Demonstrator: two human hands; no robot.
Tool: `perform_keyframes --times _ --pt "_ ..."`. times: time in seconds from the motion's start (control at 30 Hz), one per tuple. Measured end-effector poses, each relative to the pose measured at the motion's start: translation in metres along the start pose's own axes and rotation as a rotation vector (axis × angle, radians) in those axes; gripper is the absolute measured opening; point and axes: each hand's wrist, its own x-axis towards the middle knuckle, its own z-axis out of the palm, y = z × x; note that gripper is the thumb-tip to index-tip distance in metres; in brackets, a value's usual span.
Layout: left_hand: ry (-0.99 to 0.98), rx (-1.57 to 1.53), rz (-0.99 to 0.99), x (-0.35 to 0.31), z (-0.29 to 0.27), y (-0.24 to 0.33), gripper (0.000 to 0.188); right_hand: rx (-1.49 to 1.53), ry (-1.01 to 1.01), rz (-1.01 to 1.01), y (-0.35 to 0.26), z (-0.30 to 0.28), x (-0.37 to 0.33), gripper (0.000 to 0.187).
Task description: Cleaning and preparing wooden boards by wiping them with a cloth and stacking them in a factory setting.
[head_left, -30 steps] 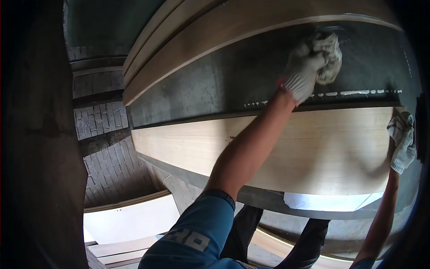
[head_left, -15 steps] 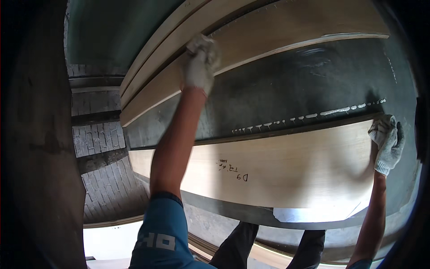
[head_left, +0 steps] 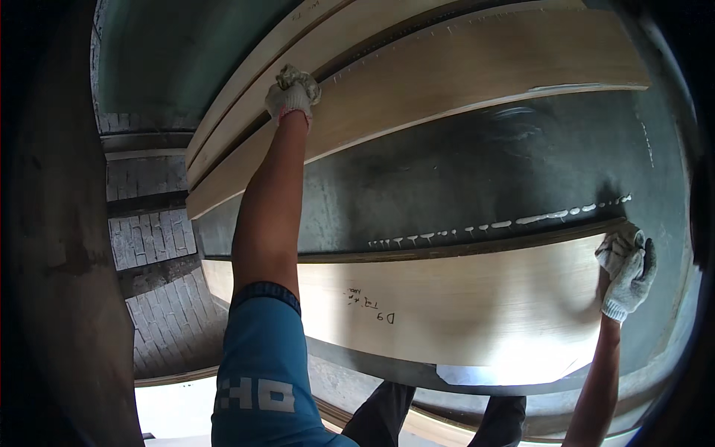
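- Dark trouser legs [head_left: 381,413] at lower edge, nr blue short sleeve w/ pale print [head_left: 261,372] on L arm.
- White flat sheet [head_left: 506,375] pokes out under near edge of long pale wood board [head_left: 447,305]; board lies crosswise on dark grey smooth tabletop [head_left: 417,171], w/ dark handwriting nr its middle.
- R hand in grey-white knit glove [head_left: 625,276] at board's R end, fingers curled in at the far corner; can't tell if gripping or just resting.
- Just past board's far edge: broken row of white wet-looking blobs [head_left: 542,218] on tabletop.
- Beyond a strip of bare tabletop: long brown wood board [head_left: 506,67], white smears along near edge, white drips on far edge.
- L hand in white knit glove [head_left: 289,103] over that board's far edge, L of ctr; fingers closed round crumpled grey-white rag [head_left: 299,76]. Can't tell if rag touches wood.
- Farther: two long pale-brown boards [head_left: 339,37], side by side.
- Far L: dark green flat panel [head_left: 171,59], grey brick paving [head_left: 160,231] below it in view.
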Motion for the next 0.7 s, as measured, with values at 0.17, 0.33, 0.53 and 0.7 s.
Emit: perform_keyframes --times 0.17,0.33,0.53,0.7 --pt "-0.021 0.357 0.157 -0.023 0.056 -0.012 0.012 -0.070 0.014 0.012 -0.001 -0.002 -0.002 0.052" --pt "0.012 0.238 0.407 -0.052 0.118 -0.002 0.018 -0.067 0.006 0.009 -0.008 0.002 -0.004 0.053" --pt "-0.330 0.140 0.221 -0.156 0.234 0.045 0.029 -0.118 -0.003 -0.037 -0.002 -0.003 -0.003 0.053" --pt "-0.472 -0.052 0.214 -0.164 0.216 0.060 0.029 0.078 0.019 0.041 -0.004 -0.001 -0.003 0.052"
